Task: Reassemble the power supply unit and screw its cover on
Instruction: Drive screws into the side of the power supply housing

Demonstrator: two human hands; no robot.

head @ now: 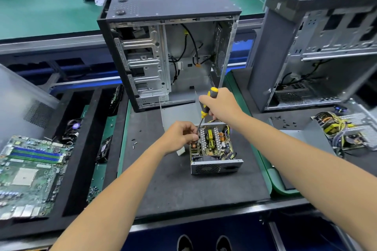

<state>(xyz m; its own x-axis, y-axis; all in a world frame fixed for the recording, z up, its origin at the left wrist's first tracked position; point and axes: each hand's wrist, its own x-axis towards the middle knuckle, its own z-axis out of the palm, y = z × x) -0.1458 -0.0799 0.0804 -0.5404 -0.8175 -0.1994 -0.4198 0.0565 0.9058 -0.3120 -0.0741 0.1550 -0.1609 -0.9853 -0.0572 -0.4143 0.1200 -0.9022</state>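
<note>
The power supply unit (213,166) sits open on the dark mat, its circuit board and coils exposed, grille side toward me. My right hand (220,105) grips the yellow-and-black screwdriver (206,108), whose shaft slants down to the unit's far left corner. My left hand (180,135) is curled at that same corner, fingertips pinched around the screwdriver tip; whatever it pinches there is hidden. A grey metal cover (179,113) stands behind the unit, against the case.
An open computer case (169,51) stands behind the mat (163,179). A second case (318,53) is at the right, with another opened supply (346,132) and loose screws (283,121). A motherboard (30,175) lies at the left. A few screws (134,143) lie on the mat.
</note>
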